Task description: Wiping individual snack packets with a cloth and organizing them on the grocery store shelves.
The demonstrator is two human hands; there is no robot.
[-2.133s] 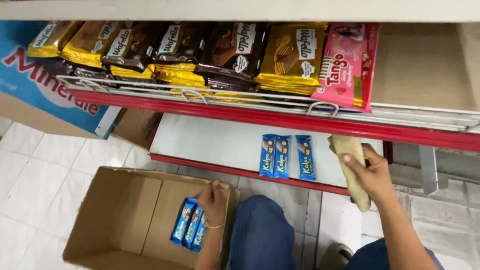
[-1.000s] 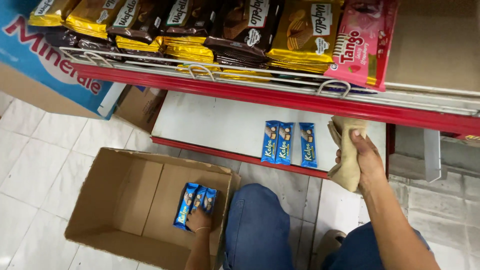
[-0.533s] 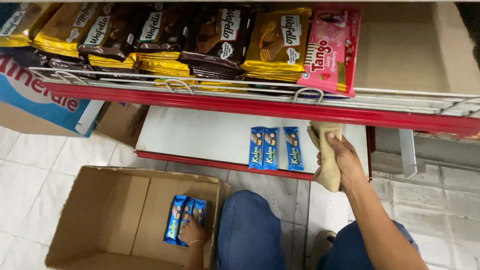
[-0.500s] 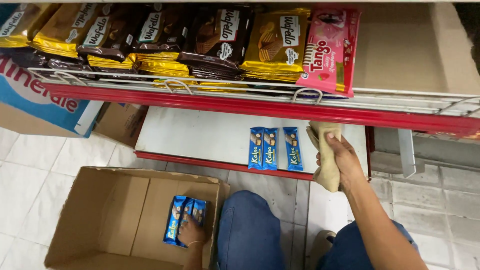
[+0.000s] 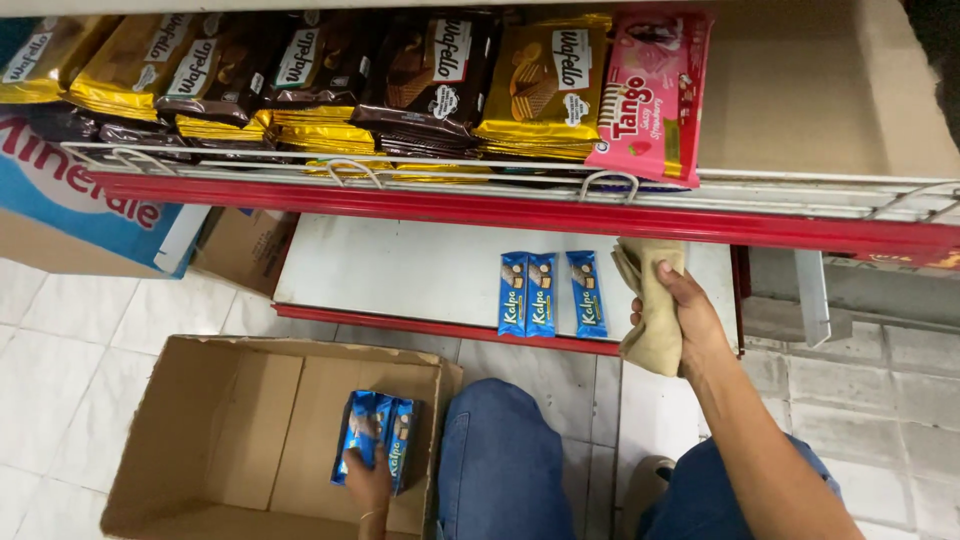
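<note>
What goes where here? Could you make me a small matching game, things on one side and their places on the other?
Things:
1. beige cloth
2. three blue packets
3. blue packets in a bunch
4. pink packet

Places:
a. in the cardboard box, under the left hand
b. on the upper wire shelf
c. in the right hand
d. side by side on the white bottom shelf

Pairs: 1-c, 2-d, 3-a, 4-b
</note>
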